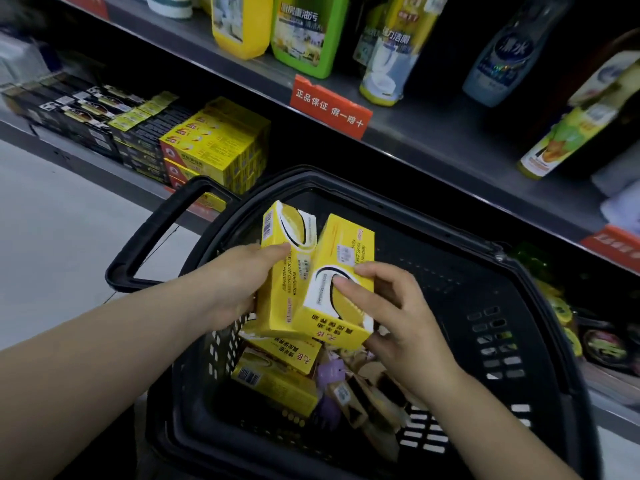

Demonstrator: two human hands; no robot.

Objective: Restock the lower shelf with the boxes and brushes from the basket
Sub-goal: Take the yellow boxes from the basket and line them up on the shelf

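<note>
Left hand: the left hand [239, 282] reaches in from the lower left of the frame, with its fingers wrapped round the side of a yellow box [289, 233] held upright at centre frame.
Right hand: the right hand [391, 313] comes in from the lower right and grips a second yellow box [343, 258], thumb on its front face and fingers curled under its lower corner.
The two boxes: they lean against each other and touch, both lifted above the basket.
Basket: a black plastic basket [433, 233] fills the lower centre, and its handle [156, 233] is folded out to the left.
Inside the basket: more yellow boxes [273, 375] lie flat under the hands. Beside them is a heap of brown and purple packets [363, 386], too blurred to identify.
Lower shelf: at left centre, the lower shelf [69, 152] carries a stack of yellow boxes [214, 147], with rows of black boxes [86, 112] to its left.
Upper shelf: the upper shelf [242, 81] crosses the top of the frame. It holds a yellow bottle [242, 26], a green bottle [304, 36] and more bottles to the right.
Sign: a red sign [329, 107] hangs on the upper shelf's edge, above the basket.
Floor: pale floor [52, 220] shows at the left.
</note>
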